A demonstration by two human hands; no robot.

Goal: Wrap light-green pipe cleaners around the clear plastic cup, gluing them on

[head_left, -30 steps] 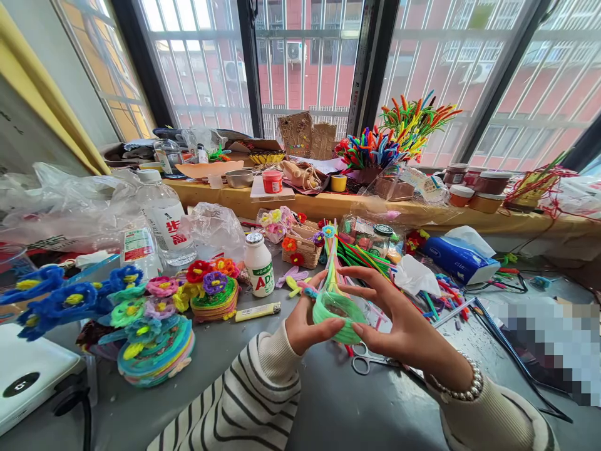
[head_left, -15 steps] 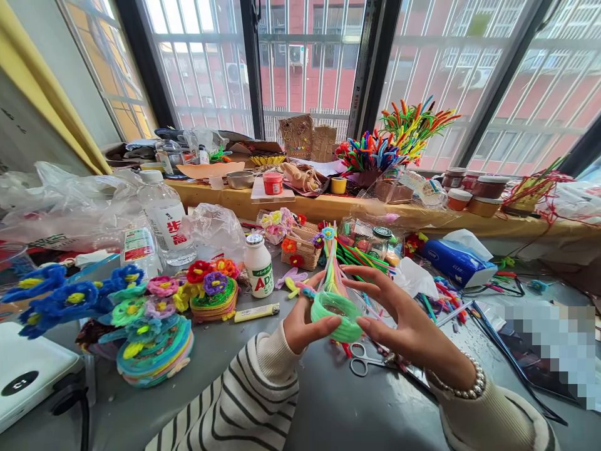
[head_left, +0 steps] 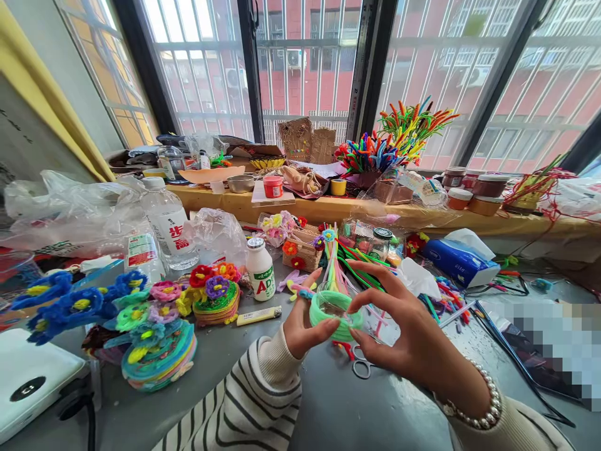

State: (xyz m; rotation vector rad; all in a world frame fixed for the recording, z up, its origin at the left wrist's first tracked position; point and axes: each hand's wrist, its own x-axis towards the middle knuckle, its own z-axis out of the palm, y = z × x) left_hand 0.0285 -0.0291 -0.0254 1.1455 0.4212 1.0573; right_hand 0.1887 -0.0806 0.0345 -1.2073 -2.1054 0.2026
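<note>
A light green pipe-cleaner ring (head_left: 334, 318), coiled like a small basket rim, is held over the grey table between both hands. My left hand (head_left: 303, 322) grips its left side with thumb and fingers. My right hand (head_left: 408, 332) pinches its right side, fingers spread above it. Loose pastel pipe-cleaner ends (head_left: 334, 266) stand up behind the ring. Scissors (head_left: 361, 363) lie on the table just under my right hand.
Finished pipe-cleaner flower coasters (head_left: 159, 338) and blue flowers (head_left: 70, 304) lie at left, beside water bottles (head_left: 169, 222), a small drink bottle (head_left: 260, 270) and a lighter (head_left: 258, 315). A tissue pack (head_left: 460, 263) sits at right. The window ledge (head_left: 328, 203) holds jars and pipe-cleaner bunches.
Both hands and the green ring have shifted slightly lower and left. My right fingers have curled closer over the ring's right edge.
</note>
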